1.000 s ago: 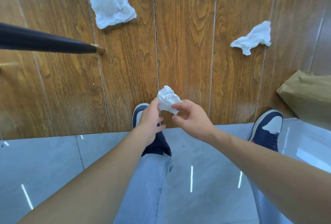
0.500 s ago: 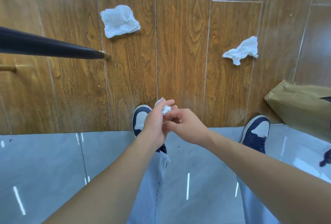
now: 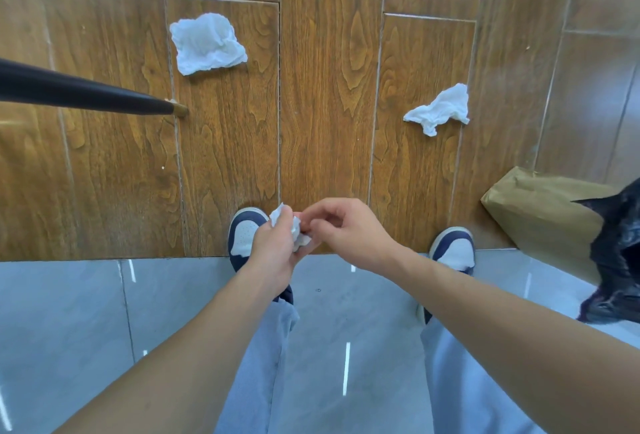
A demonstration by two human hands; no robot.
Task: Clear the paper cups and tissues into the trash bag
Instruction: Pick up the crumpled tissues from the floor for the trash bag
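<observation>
A small crumpled white tissue (image 3: 295,233) is squeezed in my left hand (image 3: 273,253), above my left shoe. My right hand (image 3: 348,231) is right beside it, with its fingertips pinched on the tissue's right edge. On the wooden floor ahead lie two more tissues: a large flat one (image 3: 206,44) at the far left and a smaller twisted one (image 3: 440,110) at the right. A black trash bag (image 3: 618,253) shows at the right edge, partly cut off. I see no paper cups.
A brown paper bag (image 3: 540,215) lies on the floor at the right, partly under the black bag. A black furniture leg (image 3: 86,94) with a brass tip slants in from the left. My two shoes (image 3: 452,251) stand where wood meets grey tile.
The tissue has been pressed from a loose ball into a small wad, now mostly inside my left hand. The view has shifted, and the black bag has come into sight at the right.
</observation>
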